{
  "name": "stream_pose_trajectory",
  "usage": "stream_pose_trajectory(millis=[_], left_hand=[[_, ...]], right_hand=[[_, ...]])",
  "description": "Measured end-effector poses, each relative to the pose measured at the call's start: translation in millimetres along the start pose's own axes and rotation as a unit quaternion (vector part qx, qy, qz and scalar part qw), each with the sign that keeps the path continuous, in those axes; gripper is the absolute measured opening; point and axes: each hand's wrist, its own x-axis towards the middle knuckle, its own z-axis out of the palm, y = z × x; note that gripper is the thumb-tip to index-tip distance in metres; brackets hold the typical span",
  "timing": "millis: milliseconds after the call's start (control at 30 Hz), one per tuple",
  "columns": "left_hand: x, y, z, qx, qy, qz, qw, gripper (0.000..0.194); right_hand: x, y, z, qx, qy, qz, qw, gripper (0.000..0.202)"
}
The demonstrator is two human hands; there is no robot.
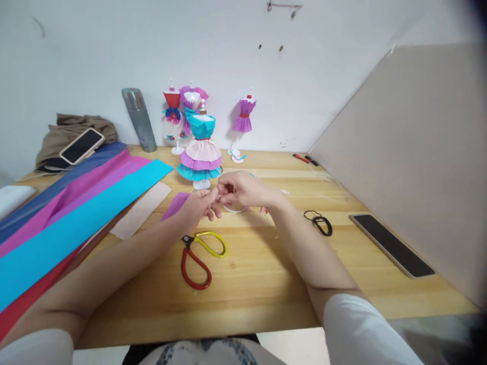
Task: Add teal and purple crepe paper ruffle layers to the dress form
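Observation:
My left hand point(203, 204) and my right hand point(243, 188) meet over the middle of the table, fingertips pinched together. Whatever lies between them is too small to make out. Just behind them stands a small dress form in a tiered paper dress point(200, 152) of blue, pink and purple. A purple paper piece point(175, 205) lies by my left hand. Scissors point(198, 258) with one yellow and one red handle rest in front of the hands, blades partly hidden under my left forearm. A white round thing point(234, 208) shows partly beneath my right hand.
Long strips of coloured crepe paper point(87, 213) cover the left side. More dressed forms point(244, 115) and a grey bottle point(140, 119) stand along the wall. A phone point(391, 244) and a black hair tie point(322, 225) lie on the right; another phone point(82, 145) rests on brown cloth point(78, 126).

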Motion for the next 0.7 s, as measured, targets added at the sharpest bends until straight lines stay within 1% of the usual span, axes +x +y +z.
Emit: stream_pose_trajectory(millis=[67, 133, 167, 200, 267, 300, 333, 367, 400, 433, 467, 500, 533, 567, 600, 633, 667, 700], left_hand=[[-4, 4, 1.3, 0.000, -0.018, -0.012, 1.000, 0.040], [-7, 8, 1.7, 0.045, -0.037, -0.013, 0.998, 0.040], [-8, 10, 1.3, 0.072, -0.040, -0.010, 0.997, 0.040], [-7, 11, 0.4, 0.094, -0.038, -0.007, 0.995, 0.040], [-4, 13, -3.9, 0.130, -0.019, -0.008, 0.991, 0.045], [-2, 13, -7.7, 0.141, -0.009, -0.012, 0.990, 0.049], [1, 14, -12.9, 0.172, -0.001, -0.025, 0.985, 0.054], [4, 14, -19.8, 0.187, -0.001, -0.041, 0.981, 0.058], [7, 14, -28.5, 0.197, -0.002, -0.051, 0.979, 0.059], [10, 14, -39.1, 0.217, -0.009, -0.063, 0.974, 0.057], [13, 14, -51.4, 0.260, -0.047, -0.072, 0.962, 0.055], [16, 14, -65.1, 0.269, -0.054, -0.079, 0.958, 0.049], [19, 13, -79.7, 0.271, -0.048, -0.086, 0.957, 0.046], [22, 13, -94.5, 0.270, -0.038, -0.095, 0.957, 0.045], [24, 12, -108.5, 0.265, -0.026, -0.106, 0.958, 0.043], [27, 11, -121.0, 0.243, -0.018, -0.115, 0.963, 0.041], [29, 10, -131.0, 0.168, -0.001, -0.122, 0.978, 0.039], [30, 10, -137.9, 0.084, -0.005, -0.121, 0.989, 0.039]], right_hand=[[-2, 1, -6, -0.033, -0.003, -0.005, 0.999, 0.004], [-7, 5, -17, -0.081, -0.002, 0.016, 0.997, 0.009], [-11, 8, -24, -0.105, -0.005, 0.044, 0.994, 0.011], [-16, 11, -31, -0.124, -0.017, 0.088, 0.988, 0.014], [-25, 18, -45, -0.137, -0.065, 0.204, 0.967, 0.026], [-28, 22, -49, -0.150, -0.063, 0.251, 0.954, 0.034], [-30, 24, -52, -0.177, -0.049, 0.269, 0.945, 0.040], [-31, 25, -53, -0.196, -0.017, 0.265, 0.944, 0.043], [-30, 25, -52, -0.206, 0.028, 0.239, 0.949, 0.041], [-28, 24, -48, -0.202, 0.082, 0.193, 0.957, 0.037], [-24, 23, -41, -0.178, 0.138, 0.137, 0.965, 0.032], [-18, 21, -34, -0.146, 0.194, 0.077, 0.967, 0.031], [-12, 20, -25, -0.120, 0.230, 0.016, 0.966, 0.030], [-5, 19, -16, -0.106, 0.258, -0.040, 0.959, 0.030], [2, 19, -7, -0.107, 0.274, -0.084, 0.952, 0.031], [8, 20, 1, -0.118, 0.286, -0.113, 0.944, 0.032], [14, 21, 8, -0.133, 0.287, -0.133, 0.939, 0.036], [19, 23, 15, -0.148, 0.285, -0.149, 0.935, 0.039]])
